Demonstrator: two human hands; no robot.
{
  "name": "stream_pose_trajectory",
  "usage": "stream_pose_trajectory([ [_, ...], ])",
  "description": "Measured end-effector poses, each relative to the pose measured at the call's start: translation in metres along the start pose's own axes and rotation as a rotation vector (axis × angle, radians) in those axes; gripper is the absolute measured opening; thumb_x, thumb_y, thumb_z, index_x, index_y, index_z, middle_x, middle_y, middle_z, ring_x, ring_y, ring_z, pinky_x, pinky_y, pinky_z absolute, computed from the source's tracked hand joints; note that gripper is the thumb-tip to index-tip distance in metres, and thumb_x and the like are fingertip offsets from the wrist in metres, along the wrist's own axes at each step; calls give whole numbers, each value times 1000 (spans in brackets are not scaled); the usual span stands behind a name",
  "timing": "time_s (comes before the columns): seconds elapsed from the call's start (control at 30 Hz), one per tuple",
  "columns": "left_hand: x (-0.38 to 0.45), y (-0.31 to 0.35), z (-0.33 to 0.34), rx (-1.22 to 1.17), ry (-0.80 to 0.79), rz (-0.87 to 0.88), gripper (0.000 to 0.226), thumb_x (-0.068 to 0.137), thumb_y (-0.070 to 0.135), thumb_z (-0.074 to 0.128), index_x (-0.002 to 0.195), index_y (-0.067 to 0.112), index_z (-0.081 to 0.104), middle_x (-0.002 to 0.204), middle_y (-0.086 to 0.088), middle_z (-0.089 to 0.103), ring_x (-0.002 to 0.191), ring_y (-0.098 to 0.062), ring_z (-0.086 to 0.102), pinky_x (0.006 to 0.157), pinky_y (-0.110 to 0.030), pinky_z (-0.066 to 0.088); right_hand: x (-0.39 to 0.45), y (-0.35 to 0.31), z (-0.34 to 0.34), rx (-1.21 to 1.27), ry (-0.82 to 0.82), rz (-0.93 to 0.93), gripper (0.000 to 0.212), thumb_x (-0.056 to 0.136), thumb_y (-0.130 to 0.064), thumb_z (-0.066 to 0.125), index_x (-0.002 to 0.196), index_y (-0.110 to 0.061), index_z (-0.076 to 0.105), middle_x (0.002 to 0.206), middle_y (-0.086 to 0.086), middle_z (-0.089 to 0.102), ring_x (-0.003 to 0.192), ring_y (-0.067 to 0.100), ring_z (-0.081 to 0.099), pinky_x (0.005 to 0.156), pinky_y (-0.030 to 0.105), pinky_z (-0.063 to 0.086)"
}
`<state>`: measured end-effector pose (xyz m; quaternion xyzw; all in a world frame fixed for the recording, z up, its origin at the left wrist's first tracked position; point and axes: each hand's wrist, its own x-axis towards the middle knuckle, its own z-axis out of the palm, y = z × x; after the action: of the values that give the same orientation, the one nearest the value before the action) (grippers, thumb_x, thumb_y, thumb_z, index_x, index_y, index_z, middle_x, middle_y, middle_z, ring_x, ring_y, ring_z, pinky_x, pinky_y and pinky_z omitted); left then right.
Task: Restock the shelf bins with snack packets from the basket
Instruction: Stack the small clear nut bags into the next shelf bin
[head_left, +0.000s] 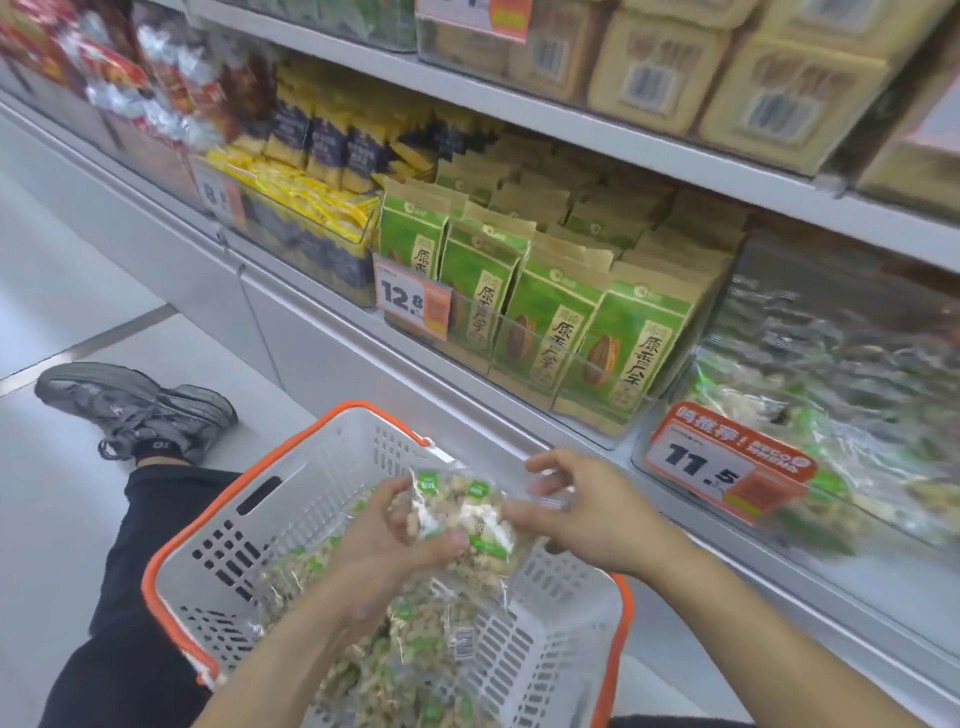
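Observation:
A white plastic basket (311, 499) with an orange rim rests on my lap below the shelf. Several clear snack packets (395, 670) with green labels lie in it. One clear snack packet (467, 519) is lifted above the basket. My left hand (395, 535) grips its left side and my right hand (582, 514) pinches its right end. To the right, on the lowest shelf, a clear bin (831, 415) holds the same kind of packets behind a price tag reading 11.5 (727, 462).
A bin of green and tan paper bags (545, 322) stands left of the clear bin, with a 12.8 price tag (415, 301). Yellow and dark packets (311, 187) fill the bin further left. My leg and grey shoe (140, 405) stretch out on the floor.

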<state>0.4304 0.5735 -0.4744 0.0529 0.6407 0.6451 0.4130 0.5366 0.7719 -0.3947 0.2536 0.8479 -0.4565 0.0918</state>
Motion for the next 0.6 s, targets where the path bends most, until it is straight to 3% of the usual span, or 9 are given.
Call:
stream_pose_trajectory([
  [0.1, 0, 5, 10, 72, -95, 44, 99, 50, 28, 100, 129, 45, 43, 127, -10, 66, 113, -25, 66, 99, -45, 52, -5, 1, -13, -24, -63, -3, 34, 82, -33, 81, 109, -20, 64, 102, -3, 67, 69, 21, 74, 73, 47, 61],
  [0.17, -2, 11, 19, 138, -184, 58, 101, 55, 26, 98, 137, 32, 39, 120, -9, 70, 108, -23, 69, 98, -43, 52, -10, -4, -19, -18, -28, -89, 24, 82, -22, 82, 102, -21, 68, 97, -7, 69, 65, 18, 74, 72, 44, 62],
  [0.23, -5, 17, 29, 160, -237, 84, 103, 53, 29, 99, 136, 31, 39, 118, -9, 71, 106, -24, 70, 96, -43, 53, -14, -8, -26, 1, -10, -125, 23, 82, -16, 81, 100, -22, 69, 96, -11, 68, 64, 18, 73, 70, 43, 62],
  [0.3, -7, 23, 35, 149, -250, 111, 96, 55, 23, 98, 131, 32, 40, 113, -10, 73, 101, -25, 71, 84, -35, 57, -19, -7, -32, 6, -2, -124, 23, 83, -15, 81, 101, -21, 68, 100, -11, 67, 66, 19, 74, 71, 43, 62],
  [0.37, -8, 28, 40, 189, -266, 144, 91, 61, 19, 95, 134, 27, 41, 113, -12, 72, 102, -28, 70, 84, -38, 58, -23, -4, -36, 80, 2, -99, 23, 84, -13, 79, 102, -18, 66, 102, -6, 66, 70, 23, 75, 71, 45, 62],
  [0.47, -10, 33, 48, 233, -279, 205, 96, 54, 38, 96, 134, 28, 45, 115, -14, 70, 105, -33, 69, 92, -51, 54, -31, -3, -43, 171, 38, -84, 23, 84, -16, 80, 101, -19, 65, 102, -4, 65, 78, 23, 74, 76, 46, 61],
  [0.53, -12, 38, 54, 263, -277, 256, 83, 50, 41, 97, 121, 38, 53, 111, -14, 71, 98, -32, 70, 83, -45, 58, -40, -5, -52, -64, 53, -137, 30, 81, -30, 82, 104, -29, 62, 107, -11, 63, 95, 11, 67, 86, 39, 56],
  [0.6, -16, 43, 61, 335, -320, 310, 73, 54, 35, 96, 116, 40, 56, 106, -14, 72, 91, -29, 71, 78, -42, 56, -52, -6, -59, -308, -1, -143, 61, 74, -48, 83, 125, -39, 50, 127, -16, 50, 116, 4, 52, 96, 32, 47],
])
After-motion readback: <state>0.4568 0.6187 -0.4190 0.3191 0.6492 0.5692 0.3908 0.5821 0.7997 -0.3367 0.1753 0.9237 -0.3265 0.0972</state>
